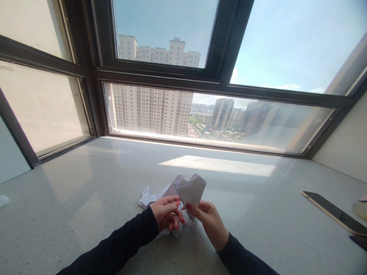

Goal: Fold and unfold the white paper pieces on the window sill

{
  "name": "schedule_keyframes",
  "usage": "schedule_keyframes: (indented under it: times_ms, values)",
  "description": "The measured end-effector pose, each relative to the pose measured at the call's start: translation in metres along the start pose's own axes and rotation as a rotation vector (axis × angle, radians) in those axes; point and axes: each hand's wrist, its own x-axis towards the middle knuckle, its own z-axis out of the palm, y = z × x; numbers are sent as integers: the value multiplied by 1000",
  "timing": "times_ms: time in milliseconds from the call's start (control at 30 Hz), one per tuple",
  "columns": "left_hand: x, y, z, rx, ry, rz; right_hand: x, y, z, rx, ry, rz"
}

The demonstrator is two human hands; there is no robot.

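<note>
A folded piece of white paper [191, 190], wide at the top with two raised peaks and narrow toward the bottom, stands tilted above the counter. My right hand [211, 221] grips its lower right side, thumb on the near face and fingers behind. At the paper's left edge, the thumb and forefinger of my left hand [166, 214] are pinched together; its other fingers curl loosely below. More folded white paper [146, 197] lies behind and left of my left hand. Further paper pieces [175, 232] show under the hands, partly hidden by them.
The speckled pale counter [86, 229] runs back to a dark-framed window [160, 74]. A phone [334, 211] lies at the right, with a dark object [359, 241] beside it. A small white object [3, 201] sits at the left edge. Sunlight falls across the counter's back.
</note>
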Motion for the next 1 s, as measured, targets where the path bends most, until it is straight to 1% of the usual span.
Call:
schedule_keyframes:
  times_ms: [67,100,167,233,267,300,333,367,433,500,567,700,867,1000]
  values:
    - [1,2,-4,142,33,31,1,1,-1,42,47,13]
    - [2,4,-7,235,86,77,1,2,-1,64,85,17]
    - [1,9,-13,489,262,252,3,3,-3,94,168,18]
    - [0,12,-20,825,442,480,5,4,-4,113,235,25]
    - [0,12,-23,1004,499,566,6,4,-5,119,255,29]
    - [-1,11,-27,1175,527,606,7,4,-5,122,266,29]
    - [0,9,-31,1329,536,598,7,3,-5,122,272,23]
    - [0,7,-34,1455,545,547,7,3,-4,117,273,14]
    - [1,3,-39,1623,581,386,7,3,-3,91,280,-11]
    - [3,0,-42,1678,613,242,7,3,-2,58,294,-29]
    - [4,-1,-43,1652,652,176,7,3,-2,35,301,-29]
    - [5,0,-41,1540,726,176,6,4,-1,6,301,4]
    - [4,4,-38,1460,717,136,4,6,0,-28,275,47]
    - [3,10,-35,1489,729,104,4,4,4,4,292,61]
